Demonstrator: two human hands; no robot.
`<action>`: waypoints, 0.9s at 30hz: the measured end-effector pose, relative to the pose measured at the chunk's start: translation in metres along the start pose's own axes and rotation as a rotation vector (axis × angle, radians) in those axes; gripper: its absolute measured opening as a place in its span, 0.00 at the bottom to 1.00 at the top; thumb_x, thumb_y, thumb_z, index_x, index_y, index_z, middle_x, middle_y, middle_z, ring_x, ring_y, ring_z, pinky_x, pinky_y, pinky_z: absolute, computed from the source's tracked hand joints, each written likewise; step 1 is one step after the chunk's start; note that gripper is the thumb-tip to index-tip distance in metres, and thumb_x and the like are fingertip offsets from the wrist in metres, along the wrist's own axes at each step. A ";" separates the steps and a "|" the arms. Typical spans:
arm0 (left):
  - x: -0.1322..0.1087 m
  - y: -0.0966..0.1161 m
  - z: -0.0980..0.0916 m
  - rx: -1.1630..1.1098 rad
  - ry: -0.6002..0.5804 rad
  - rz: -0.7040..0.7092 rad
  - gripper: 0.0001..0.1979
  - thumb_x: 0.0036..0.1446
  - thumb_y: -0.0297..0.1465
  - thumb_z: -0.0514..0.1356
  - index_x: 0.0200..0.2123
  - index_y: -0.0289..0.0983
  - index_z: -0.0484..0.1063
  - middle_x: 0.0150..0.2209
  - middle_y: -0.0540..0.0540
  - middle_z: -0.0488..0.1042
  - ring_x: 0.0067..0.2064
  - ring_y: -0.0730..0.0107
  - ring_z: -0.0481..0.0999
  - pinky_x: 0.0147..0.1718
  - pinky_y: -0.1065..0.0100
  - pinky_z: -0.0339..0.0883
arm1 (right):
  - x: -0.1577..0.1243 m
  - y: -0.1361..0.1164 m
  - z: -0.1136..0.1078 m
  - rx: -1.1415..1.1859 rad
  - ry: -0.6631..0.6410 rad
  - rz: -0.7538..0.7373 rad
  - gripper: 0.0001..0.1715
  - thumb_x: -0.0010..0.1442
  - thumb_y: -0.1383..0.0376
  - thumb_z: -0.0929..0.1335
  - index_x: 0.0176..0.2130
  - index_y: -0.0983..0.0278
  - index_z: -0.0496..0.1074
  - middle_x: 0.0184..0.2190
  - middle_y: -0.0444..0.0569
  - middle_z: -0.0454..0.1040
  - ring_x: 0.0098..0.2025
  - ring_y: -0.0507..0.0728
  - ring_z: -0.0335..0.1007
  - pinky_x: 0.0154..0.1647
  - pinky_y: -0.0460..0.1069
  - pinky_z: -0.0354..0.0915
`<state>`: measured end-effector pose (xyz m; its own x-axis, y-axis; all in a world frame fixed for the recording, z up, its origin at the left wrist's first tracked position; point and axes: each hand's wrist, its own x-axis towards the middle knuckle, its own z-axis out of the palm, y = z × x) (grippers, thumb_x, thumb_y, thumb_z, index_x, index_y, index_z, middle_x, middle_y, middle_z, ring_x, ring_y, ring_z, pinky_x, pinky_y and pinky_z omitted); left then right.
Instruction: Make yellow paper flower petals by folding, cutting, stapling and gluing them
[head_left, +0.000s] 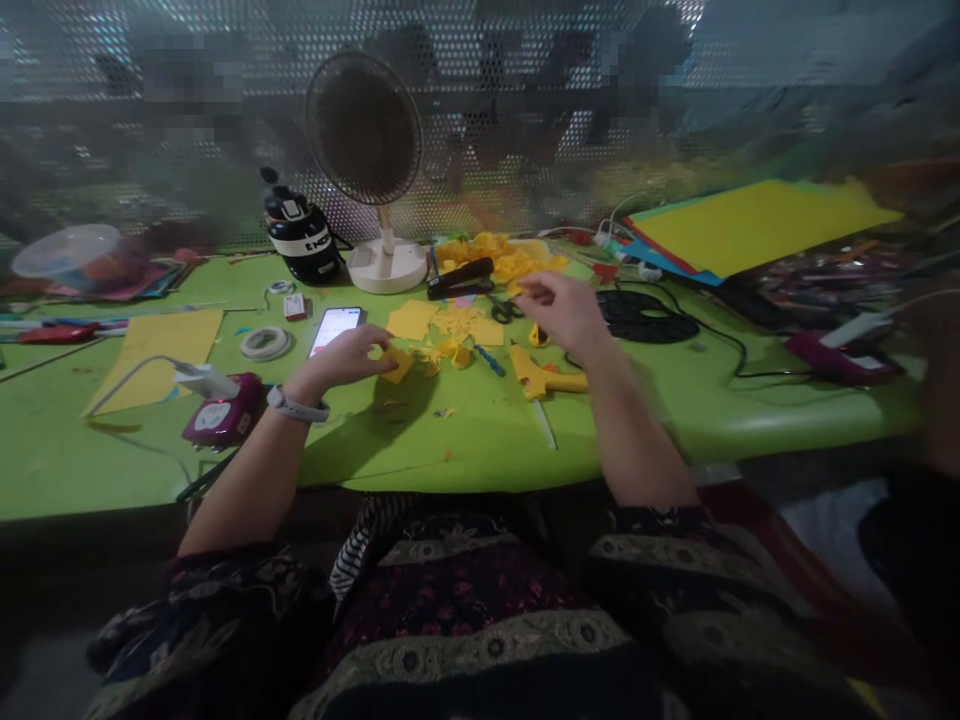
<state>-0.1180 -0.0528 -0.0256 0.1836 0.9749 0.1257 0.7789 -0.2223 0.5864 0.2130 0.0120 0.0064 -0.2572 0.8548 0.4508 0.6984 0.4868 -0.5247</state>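
Note:
My left hand, with a white watch band on its wrist, pinches a piece of yellow paper just above the green tabletop. A phone lies lit behind that hand. My right hand is raised with thumb and fingers drawn together; whether the yellow at its fingertips is held or lies behind, I cannot make out. Close by its fingertips are black scissors. Below it rests a yellow glue gun with a glue stick beside it. Cut yellow paper pieces lie between my hands.
Behind stand a white fan, a black bottle, a stapler and a heap of yellow paper flowers. Tape and a purple power adapter are left. Coloured sheets and a cable lie right.

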 end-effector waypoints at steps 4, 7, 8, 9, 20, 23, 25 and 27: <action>-0.003 0.009 0.001 -0.276 -0.034 -0.091 0.17 0.42 0.38 0.70 0.36 0.37 0.76 0.41 0.41 0.79 0.39 0.59 0.78 0.36 0.62 0.72 | 0.008 0.024 -0.022 -0.194 -0.083 0.097 0.10 0.56 0.62 0.72 0.35 0.65 0.80 0.33 0.52 0.80 0.35 0.60 0.75 0.39 0.52 0.66; -0.003 0.010 0.006 -0.520 -0.110 -0.161 0.17 0.42 0.36 0.71 0.34 0.36 0.71 0.33 0.45 0.77 0.33 0.64 0.78 0.31 0.63 0.75 | 0.009 0.034 -0.027 -0.221 -0.162 0.103 0.09 0.55 0.60 0.72 0.33 0.64 0.80 0.32 0.50 0.80 0.34 0.59 0.74 0.36 0.51 0.65; -0.002 0.011 0.008 -0.583 -0.109 -0.172 0.17 0.42 0.35 0.72 0.33 0.36 0.70 0.32 0.46 0.76 0.32 0.66 0.77 0.30 0.63 0.76 | 0.010 0.037 -0.027 -0.224 -0.147 0.108 0.09 0.56 0.60 0.72 0.33 0.64 0.80 0.32 0.51 0.80 0.34 0.59 0.74 0.36 0.51 0.65; -0.002 0.011 0.010 -0.632 -0.094 -0.175 0.18 0.42 0.34 0.72 0.33 0.36 0.69 0.31 0.47 0.76 0.31 0.67 0.77 0.29 0.64 0.77 | 0.011 0.040 -0.026 -0.234 -0.121 0.119 0.09 0.56 0.60 0.71 0.34 0.63 0.80 0.33 0.51 0.80 0.35 0.59 0.75 0.36 0.51 0.65; -0.003 0.020 0.021 -0.705 -0.045 -0.166 0.29 0.45 0.36 0.73 0.50 0.36 0.72 0.32 0.49 0.77 0.34 0.66 0.80 0.26 0.68 0.77 | 0.039 0.053 0.013 -0.394 -0.377 0.205 0.15 0.62 0.59 0.68 0.43 0.65 0.80 0.42 0.53 0.81 0.44 0.59 0.76 0.40 0.47 0.66; -0.001 0.017 0.025 -0.688 -0.039 -0.185 0.20 0.43 0.38 0.73 0.38 0.34 0.76 0.34 0.45 0.79 0.33 0.67 0.79 0.24 0.73 0.73 | 0.058 0.046 0.024 -0.429 -0.432 0.189 0.13 0.59 0.60 0.70 0.40 0.65 0.80 0.39 0.52 0.81 0.43 0.58 0.76 0.41 0.47 0.65; -0.001 0.017 0.027 -0.670 -0.029 -0.182 0.17 0.44 0.40 0.73 0.34 0.34 0.78 0.32 0.45 0.79 0.32 0.69 0.78 0.23 0.74 0.72 | 0.069 0.042 0.033 -0.459 -0.462 0.195 0.12 0.57 0.61 0.71 0.38 0.66 0.80 0.37 0.52 0.81 0.42 0.59 0.75 0.41 0.47 0.66; -0.001 0.017 0.030 -0.665 -0.020 -0.182 0.17 0.45 0.41 0.72 0.32 0.34 0.78 0.30 0.46 0.79 0.30 0.70 0.77 0.23 0.74 0.72 | 0.078 0.041 0.043 -0.488 -0.498 0.217 0.13 0.54 0.61 0.71 0.38 0.67 0.80 0.33 0.52 0.81 0.39 0.58 0.75 0.40 0.47 0.67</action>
<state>-0.0867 -0.0581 -0.0395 0.1012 0.9943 -0.0325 0.2658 0.0045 0.9640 0.1924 0.1067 -0.0111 -0.2717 0.9598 -0.0697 0.9564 0.2613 -0.1305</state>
